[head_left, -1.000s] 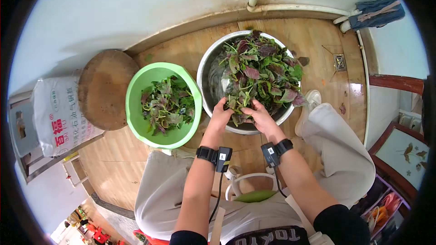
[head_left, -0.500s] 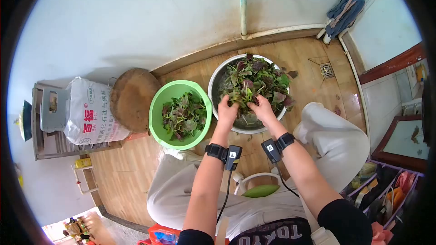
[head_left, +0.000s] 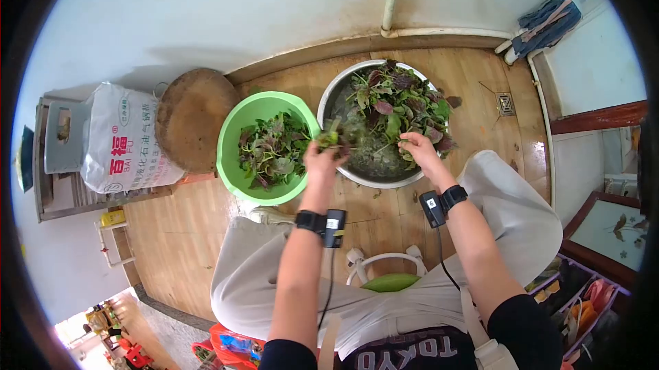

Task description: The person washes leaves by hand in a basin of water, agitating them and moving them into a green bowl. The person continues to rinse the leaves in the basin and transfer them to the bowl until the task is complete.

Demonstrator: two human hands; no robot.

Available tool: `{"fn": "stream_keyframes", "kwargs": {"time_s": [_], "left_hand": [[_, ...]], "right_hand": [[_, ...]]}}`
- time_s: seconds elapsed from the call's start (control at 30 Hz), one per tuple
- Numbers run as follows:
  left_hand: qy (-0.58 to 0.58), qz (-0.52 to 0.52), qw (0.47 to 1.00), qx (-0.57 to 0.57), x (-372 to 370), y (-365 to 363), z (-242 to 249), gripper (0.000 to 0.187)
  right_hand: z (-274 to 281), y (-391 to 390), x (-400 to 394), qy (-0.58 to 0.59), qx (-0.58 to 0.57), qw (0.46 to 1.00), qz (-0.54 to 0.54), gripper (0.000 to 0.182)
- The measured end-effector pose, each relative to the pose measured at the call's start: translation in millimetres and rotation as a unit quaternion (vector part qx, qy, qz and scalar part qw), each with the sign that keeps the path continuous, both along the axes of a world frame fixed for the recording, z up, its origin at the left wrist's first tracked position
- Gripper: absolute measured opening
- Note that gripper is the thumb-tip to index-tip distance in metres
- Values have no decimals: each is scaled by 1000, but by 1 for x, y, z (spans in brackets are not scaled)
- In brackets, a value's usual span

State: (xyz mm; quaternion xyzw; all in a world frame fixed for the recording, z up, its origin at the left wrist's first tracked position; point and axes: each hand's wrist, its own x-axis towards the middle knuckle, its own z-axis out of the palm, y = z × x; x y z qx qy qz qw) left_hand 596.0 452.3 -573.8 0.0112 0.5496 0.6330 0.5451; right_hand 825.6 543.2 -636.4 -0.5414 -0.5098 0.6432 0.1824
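Observation:
My left hand (head_left: 320, 164) is closed around a small bunch of red-green amaranth leaves (head_left: 332, 141), raised over the gap where the two basins meet. To its right stands a metal basin (head_left: 328, 101) of water, with a heap of the same leafy greens (head_left: 405, 106) piled toward its far right side. At that basin's near right edge, my right hand (head_left: 423, 154) pinches some leaves at the heap's border. On the left, a light green plastic basin (head_left: 226, 164) holds more loose greens (head_left: 274, 154).
A round wooden chopping board (head_left: 195, 119) leans by a white-wrapped gas cylinder (head_left: 123, 136) at left. A floor drain (head_left: 505, 103) lies right of the basins. A mop (head_left: 549, 23) stands in the far corner. Pipes (head_left: 449, 31) run along the wall.
My left hand has moved left out of the metal basin with a bunch of greens. My right hand has shifted right, to the heap's near edge. The view has tilted slightly.

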Motion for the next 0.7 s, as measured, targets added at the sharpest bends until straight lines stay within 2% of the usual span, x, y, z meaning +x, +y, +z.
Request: {"fn": "stream_keyframes", "kwargs": {"time_s": [0.07,0.13,0.2,0.27,0.3,0.33,0.37,0.4,0.43,0.47,0.5,0.53,0.57,0.6,0.63,0.67,0.7], "left_hand": [[101,-26,994,-15,-43,-5,1,34],[161,-12,987,-20,-79,-8,22,40],[236,-17,968,-78,-117,-14,18,43],[273,-85,935,-210,-149,-22,13,43],[286,-133,914,-254,-161,-25,9,49],[284,-137,913,-261,-172,-28,4,49],[338,-168,882,-283,-181,-30,0,48],[391,-199,847,-301,-189,-30,-3,49],[440,-229,808,-318,-196,-32,-7,52],[437,-236,806,-322,-206,-31,-12,52],[438,-238,787,-362,-216,-28,-17,48],[440,-238,767,-401,-222,-26,-22,45],[496,-235,730,-409,-223,-26,-24,43],[494,-237,730,-410,-220,-23,-19,43],[522,-275,690,-420,-219,-21,-12,44],[548,-312,648,-427,-216,-20,-7,46],[548,-313,648,-427,-214,-19,-7,46]], "right_hand": [[-18,3,11,-67,9,997,45,25],[-22,2,13,-196,88,953,212,24],[-33,-6,7,-262,147,911,283,25],[-43,-12,-3,-287,194,873,343,27],[-46,-14,-11,-286,185,875,345,27],[-48,-14,-17,-348,231,805,422,32],[-47,-14,-24,-403,273,722,492,39],[-42,-13,-32,-402,265,724,494,39],[-36,-13,-38,-472,250,674,510,46],[-35,-11,-41,-539,233,618,522,54],[-47,-5,-39,-567,208,546,580,62],[-54,-4,-29,-570,288,516,571,53],[-78,2,-24,-540,270,548,579,47],[-89,8,-24,-510,252,579,585,42],[-97,8,-19,-510,250,578,586,42],[-94,10,-18,-488,251,621,560,38],[-86,13,-19,-465,251,661,532,34]]}}
